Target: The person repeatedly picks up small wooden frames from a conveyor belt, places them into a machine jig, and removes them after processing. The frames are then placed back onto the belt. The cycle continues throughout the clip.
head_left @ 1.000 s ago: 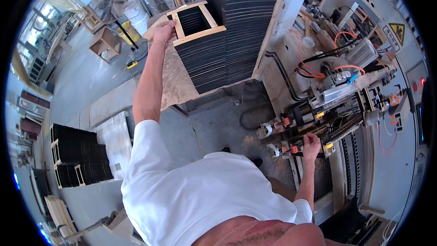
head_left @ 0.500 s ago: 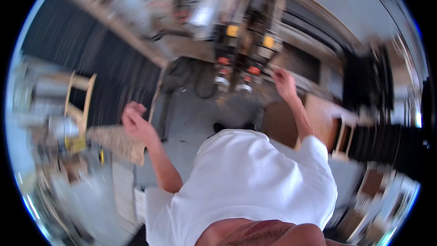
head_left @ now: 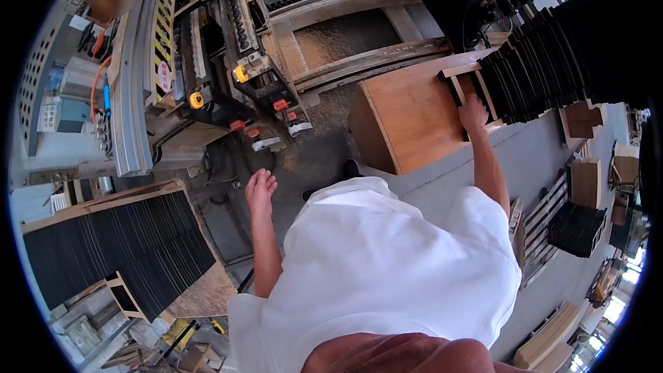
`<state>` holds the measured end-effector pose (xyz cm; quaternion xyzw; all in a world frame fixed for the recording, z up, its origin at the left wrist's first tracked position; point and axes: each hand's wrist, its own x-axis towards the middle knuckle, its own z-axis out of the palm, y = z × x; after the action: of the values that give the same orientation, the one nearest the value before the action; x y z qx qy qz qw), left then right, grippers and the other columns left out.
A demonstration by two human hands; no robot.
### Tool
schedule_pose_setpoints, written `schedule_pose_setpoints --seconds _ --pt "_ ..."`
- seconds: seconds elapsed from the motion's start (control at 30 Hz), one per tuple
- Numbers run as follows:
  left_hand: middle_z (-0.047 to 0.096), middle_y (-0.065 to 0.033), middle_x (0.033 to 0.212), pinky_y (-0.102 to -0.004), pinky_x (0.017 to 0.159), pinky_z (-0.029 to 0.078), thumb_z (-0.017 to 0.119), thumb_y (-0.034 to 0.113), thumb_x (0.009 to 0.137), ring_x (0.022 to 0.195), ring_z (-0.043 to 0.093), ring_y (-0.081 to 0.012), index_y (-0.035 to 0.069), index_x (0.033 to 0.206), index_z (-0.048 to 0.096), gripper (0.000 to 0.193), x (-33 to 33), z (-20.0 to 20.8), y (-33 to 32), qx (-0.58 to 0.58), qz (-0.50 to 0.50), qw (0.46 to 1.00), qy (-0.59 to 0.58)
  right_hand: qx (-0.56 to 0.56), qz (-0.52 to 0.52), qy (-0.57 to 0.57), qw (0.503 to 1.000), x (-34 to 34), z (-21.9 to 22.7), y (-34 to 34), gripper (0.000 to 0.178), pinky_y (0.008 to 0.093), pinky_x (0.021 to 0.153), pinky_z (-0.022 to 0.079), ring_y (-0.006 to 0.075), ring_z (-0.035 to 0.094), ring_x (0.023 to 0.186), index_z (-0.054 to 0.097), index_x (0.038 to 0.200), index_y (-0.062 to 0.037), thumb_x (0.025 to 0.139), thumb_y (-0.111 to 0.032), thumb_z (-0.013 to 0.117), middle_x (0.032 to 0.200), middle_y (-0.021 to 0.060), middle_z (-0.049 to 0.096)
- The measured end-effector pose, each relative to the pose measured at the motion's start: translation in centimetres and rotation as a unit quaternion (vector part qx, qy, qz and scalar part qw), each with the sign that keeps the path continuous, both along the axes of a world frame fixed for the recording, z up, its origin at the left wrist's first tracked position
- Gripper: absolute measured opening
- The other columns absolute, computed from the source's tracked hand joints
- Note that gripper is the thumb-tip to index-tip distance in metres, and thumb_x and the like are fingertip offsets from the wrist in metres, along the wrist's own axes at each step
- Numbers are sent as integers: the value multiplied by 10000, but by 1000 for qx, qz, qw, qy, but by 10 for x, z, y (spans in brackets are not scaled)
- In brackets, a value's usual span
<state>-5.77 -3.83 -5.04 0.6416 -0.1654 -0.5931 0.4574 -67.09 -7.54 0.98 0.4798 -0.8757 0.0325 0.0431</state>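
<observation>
- A workshop spread around a grey floor (head_left: 512,153), bent at the edges and cut off by the dark fisheye rim.
- Far left, a long black stack (head_left: 124,238) lay with a pale frame (head_left: 131,295) at its near end; its outer end ran close to the rim.
- Above it stood a machine (head_left: 242,69) with yellow knobs (head_left: 196,100) and red-and-white clamp ends; a blurred patch hid its upper left.
- The left hand (head_left: 260,193) hung in the air near those clamps, apart from them, its fingers loosely bent and slightly parted.
- In the middle, a white shirt (head_left: 380,255) covered much of the floor and part of the shoes.
- Right of it, a brown wooden box (head_left: 418,121) bore a pale wooden frame (head_left: 456,90), at the near end of a black stack (head_left: 542,62).
- The right hand (head_left: 474,114) reached into that frame; its fingertips were hard to make out, so whether they pinched it cannot be told.
- Farther right, the stack's far end merged into darkness.
</observation>
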Motion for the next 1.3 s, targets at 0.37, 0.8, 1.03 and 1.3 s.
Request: schedule_pose_setpoints --seconds 0.37,0.8,1.03,1.3 --pt "654 -77 963 -261 660 553 569 174 946 785 646 -133 5 1116 608 243 -33 45 -105 -86 -15 990 -113 -237 40 -196 951 4 12 2 273 368 806 506 285 652 950 608 1148 -14 902 -134 608 1032 160 672" --pt "629 -107 1043 -361 822 531 566 289 944 942 625 -221 1 1131 556 343 40 104 -415 -194 41 978 57 -285 113 -352 885 142 89 -76 260 266 697 451 128 539 782 618 1143 -5 887 -55 622 887 52 627" --pt "575 -164 1092 -478 922 480 593 516 883 1025 570 -330 -16 1285 440 683 50 72 -580 -164 87 977 104 -207 98 -389 892 217 115 -90 253 284 675 459 144 535 758 620 1131 -8 881 -50 618 878 79 605" --pt "506 -206 1185 -468 889 535 612 330 915 1054 557 -347 -64 1274 415 569 45 65 -640 -155 214 946 186 -169 91 -358 914 259 127 -115 234 306 629 455 178 525 708 644 1080 -30 848 -52 656 806 82 571"
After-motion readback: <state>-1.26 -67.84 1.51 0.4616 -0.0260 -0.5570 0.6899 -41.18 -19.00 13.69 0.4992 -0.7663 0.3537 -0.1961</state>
